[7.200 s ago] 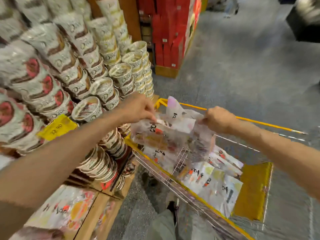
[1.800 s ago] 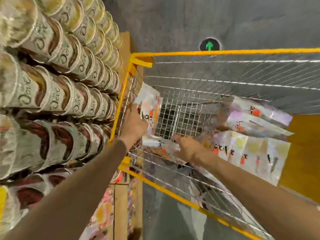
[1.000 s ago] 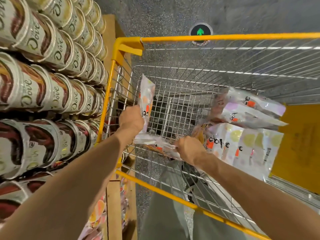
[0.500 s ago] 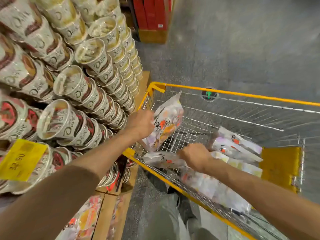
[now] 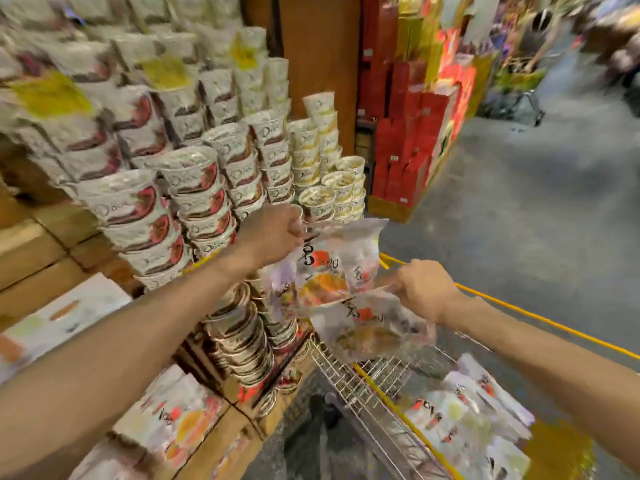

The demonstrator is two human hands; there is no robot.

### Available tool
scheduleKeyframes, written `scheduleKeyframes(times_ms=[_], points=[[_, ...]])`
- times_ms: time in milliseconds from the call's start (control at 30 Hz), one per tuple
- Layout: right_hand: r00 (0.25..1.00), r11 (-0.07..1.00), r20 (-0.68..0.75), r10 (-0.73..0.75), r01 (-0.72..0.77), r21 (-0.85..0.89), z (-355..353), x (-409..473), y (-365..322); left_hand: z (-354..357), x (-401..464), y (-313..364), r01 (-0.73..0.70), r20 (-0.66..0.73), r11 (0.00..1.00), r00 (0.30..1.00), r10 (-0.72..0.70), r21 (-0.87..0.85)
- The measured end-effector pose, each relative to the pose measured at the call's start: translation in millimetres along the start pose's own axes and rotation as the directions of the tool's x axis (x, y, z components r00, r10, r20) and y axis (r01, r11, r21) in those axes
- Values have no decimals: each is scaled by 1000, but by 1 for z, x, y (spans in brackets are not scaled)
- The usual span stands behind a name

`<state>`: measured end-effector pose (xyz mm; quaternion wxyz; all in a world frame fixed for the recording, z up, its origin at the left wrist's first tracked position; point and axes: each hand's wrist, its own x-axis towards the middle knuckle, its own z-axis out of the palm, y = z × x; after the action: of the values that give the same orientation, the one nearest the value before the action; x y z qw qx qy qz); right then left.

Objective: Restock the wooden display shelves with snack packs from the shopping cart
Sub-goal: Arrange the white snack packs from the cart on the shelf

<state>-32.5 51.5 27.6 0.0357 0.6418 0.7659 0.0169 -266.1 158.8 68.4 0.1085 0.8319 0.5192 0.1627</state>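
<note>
My left hand [image 5: 273, 232] grips the top edge of a white snack pack [image 5: 337, 268] with orange print, held up in the air above the cart's near corner. My right hand [image 5: 424, 291] pinches a second snack pack [image 5: 370, 327], which hangs just below and partly behind the first. Both packs are lifted clear of the yellow-rimmed wire shopping cart [image 5: 367, 400]. More snack packs [image 5: 474, 417] lie in the cart at lower right. Snack packs of the same kind [image 5: 180, 414] lie on the low wooden display shelf [image 5: 214, 452] at lower left.
Stacks of white chocolate tubs [image 5: 194, 188] fill the display above the wooden shelf. Cardboard boxes [image 5: 31, 251] sit at the left. Red gift boxes [image 5: 415, 133] stand on a pallet behind. Grey floor [image 5: 519, 209] stretches to the right, with blurred shoppers far back.
Both hands have risen out of the cart, each with a snack pack, and swung left toward the display. My view has lifted from the cart to the shelves.
</note>
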Motion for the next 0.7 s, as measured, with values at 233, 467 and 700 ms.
scheduleKeyframes(times_ms=[233, 467, 700], points=[[962, 974, -154, -226, 225, -22, -53, 31, -92, -92, -82, -89, 167, -129, 974, 981, -148, 150], [885, 900, -204, -419, 434, 38, -72, 79, -242, -171, -188, -208, 409, -178, 883, 910, -375, 231], [850, 849, -260, -458, 505, 154, -85, 133, -376, -240, -282, -310, 546, -302, 820, 821, -485, 169]])
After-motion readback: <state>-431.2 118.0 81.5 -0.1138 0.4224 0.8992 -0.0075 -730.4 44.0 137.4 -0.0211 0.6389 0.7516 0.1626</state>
